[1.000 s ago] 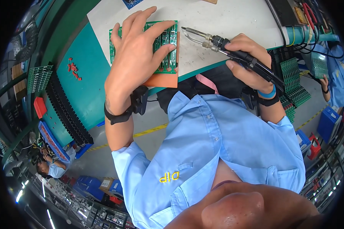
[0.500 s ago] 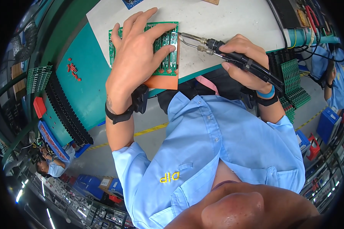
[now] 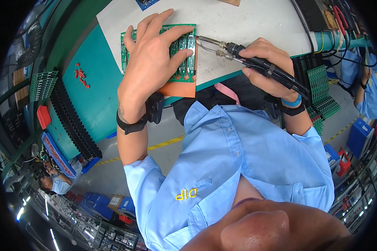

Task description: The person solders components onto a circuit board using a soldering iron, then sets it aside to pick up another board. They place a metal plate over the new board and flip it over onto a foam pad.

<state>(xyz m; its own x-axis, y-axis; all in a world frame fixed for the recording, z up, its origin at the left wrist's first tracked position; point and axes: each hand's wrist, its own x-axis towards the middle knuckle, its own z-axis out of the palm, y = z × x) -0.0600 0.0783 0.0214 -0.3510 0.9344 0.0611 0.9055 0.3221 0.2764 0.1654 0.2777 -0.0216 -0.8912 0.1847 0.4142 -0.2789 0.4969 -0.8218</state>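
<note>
A green circuit board (image 3: pixel 191 52) with rows of small parts lies on the work surface, partly covered by my left hand (image 3: pixel 151 58). That hand rests on it with fingers spread, the index finger and thumb reaching toward its right edge. In my right hand (image 3: pixel 272 54) is a black-handled soldering iron (image 3: pixel 262 65), a thin bent metal tube running beside its barrel. Its tip is at the board's right edge; whether it touches cannot be made out. An orange sheet (image 3: pixel 182 90) shows beneath the board's near edge.
Several small red components (image 3: pixel 81 76) lie on the green mat (image 3: pixel 98 96) at left. Beyond them run a black slotted rack (image 3: pixel 73 121) and an upright green board (image 3: pixel 42 85). More green boards (image 3: pixel 320 90) stand at right. Cables (image 3: pixel 308 25) hang at the far right.
My left hand and the circuit board appear very slightly farther right in the view. The soldering iron stays by the board's right edge, still in my right hand.
</note>
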